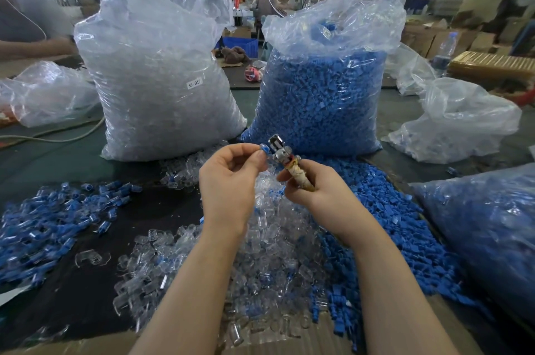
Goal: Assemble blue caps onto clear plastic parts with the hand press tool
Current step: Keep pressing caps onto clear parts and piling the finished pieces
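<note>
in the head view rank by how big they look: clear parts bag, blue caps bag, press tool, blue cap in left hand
1. clear parts bag
2. blue caps bag, close behind it
3. press tool
4. blue cap, pinched in left hand

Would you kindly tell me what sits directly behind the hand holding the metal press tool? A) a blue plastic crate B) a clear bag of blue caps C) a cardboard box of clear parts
B: behind the right hand gripping the metal hand press tool stands the tall clear plastic bag of blue caps.

Bright daylight, wide-angle edge warp
</note>
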Demonstrator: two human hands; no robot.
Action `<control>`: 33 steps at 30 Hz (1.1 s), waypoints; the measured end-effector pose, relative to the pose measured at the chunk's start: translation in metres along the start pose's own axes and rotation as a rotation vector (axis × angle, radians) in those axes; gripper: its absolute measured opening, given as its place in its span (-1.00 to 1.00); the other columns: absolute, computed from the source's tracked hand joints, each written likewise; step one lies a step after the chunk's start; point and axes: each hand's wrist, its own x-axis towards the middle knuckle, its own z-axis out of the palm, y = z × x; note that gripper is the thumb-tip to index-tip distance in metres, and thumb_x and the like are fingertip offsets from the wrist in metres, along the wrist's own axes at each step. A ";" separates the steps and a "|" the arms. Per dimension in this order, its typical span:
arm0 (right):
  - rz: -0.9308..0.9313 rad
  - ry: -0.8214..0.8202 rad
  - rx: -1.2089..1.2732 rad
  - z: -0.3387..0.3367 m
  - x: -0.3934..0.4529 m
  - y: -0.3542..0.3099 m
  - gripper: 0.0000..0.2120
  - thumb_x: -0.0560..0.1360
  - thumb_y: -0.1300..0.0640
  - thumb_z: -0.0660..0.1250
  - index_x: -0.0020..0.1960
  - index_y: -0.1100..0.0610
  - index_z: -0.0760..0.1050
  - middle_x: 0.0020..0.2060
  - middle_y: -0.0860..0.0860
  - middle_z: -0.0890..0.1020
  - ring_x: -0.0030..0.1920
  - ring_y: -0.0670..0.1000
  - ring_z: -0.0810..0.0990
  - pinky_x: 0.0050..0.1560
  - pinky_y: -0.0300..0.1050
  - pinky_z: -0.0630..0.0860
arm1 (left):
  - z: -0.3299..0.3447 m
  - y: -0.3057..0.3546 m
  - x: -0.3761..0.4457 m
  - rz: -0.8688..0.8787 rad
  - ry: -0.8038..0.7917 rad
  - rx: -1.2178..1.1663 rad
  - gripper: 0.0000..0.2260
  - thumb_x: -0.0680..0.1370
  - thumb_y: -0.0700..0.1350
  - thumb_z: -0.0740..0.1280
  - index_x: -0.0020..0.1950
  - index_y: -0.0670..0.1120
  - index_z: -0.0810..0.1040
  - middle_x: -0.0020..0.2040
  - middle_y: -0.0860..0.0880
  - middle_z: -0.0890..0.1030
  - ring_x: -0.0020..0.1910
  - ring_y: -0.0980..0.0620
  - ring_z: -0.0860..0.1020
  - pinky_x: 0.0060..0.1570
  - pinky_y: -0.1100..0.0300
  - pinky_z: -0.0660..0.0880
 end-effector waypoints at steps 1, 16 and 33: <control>0.001 -0.006 -0.012 0.000 0.000 -0.001 -0.83 0.49 0.28 0.34 -0.04 0.03 0.58 -0.28 -0.12 0.58 -0.25 -0.09 0.51 -0.14 -0.06 0.51 | 0.000 0.000 0.000 0.002 -0.006 -0.003 -0.92 0.50 -0.34 0.42 -0.09 -0.18 0.64 -0.26 -0.04 0.66 -0.32 0.19 0.61 -0.24 0.38 0.52; -0.009 0.004 -0.217 0.001 0.001 0.003 -0.79 0.44 0.31 0.26 -0.13 0.00 0.52 -0.47 -0.26 0.51 -0.46 -0.17 0.40 -0.38 -0.16 0.32 | -0.005 -0.002 0.004 -0.011 -0.092 -0.010 -0.86 0.49 -0.33 0.42 -0.15 -0.10 0.64 -0.30 0.05 0.68 -0.29 0.17 0.63 -0.22 0.37 0.53; -0.019 0.007 -0.339 0.005 0.003 0.002 -0.83 0.45 0.25 0.24 -0.12 -0.02 0.49 -0.34 -0.10 0.56 -0.33 -0.10 0.48 -0.29 -0.04 0.44 | -0.009 -0.005 0.007 -0.095 -0.121 0.002 -0.94 0.52 -0.29 0.41 -0.09 -0.15 0.64 -0.26 0.01 0.69 -0.27 0.14 0.64 -0.23 0.37 0.53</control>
